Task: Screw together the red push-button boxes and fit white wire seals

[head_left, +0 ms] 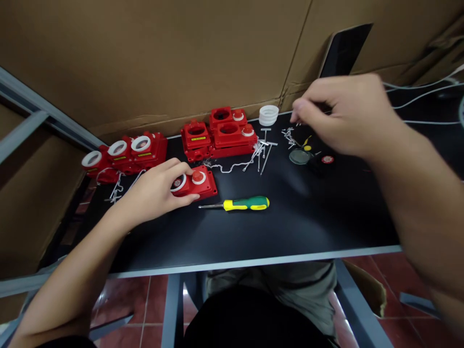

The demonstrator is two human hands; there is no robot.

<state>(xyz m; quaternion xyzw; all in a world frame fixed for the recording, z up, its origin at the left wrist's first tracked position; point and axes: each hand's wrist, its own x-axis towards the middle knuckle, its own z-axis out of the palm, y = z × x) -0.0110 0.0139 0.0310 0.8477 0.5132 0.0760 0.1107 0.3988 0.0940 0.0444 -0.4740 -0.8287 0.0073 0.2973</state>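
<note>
My left hand [157, 188] grips a red plastic box [197, 182] with a red button and a white ring, holding it down on the black table [290, 217]. My right hand [342, 113] hovers above a scatter of small metal screws [290, 135], its fingertips pinched together; what they hold is too small to make out. A screwdriver [239, 204] with a green and yellow handle lies in front of the box, its tip pointing left.
Three red boxes with white rings [125, 152] stand at the back left. More red boxes [217, 133] sit at the back middle, beside a stack of white rings [268, 115]. Long metal pins [263, 150], a round clear lens [299, 156] and small parts lie nearby. Cardboard walls the rear.
</note>
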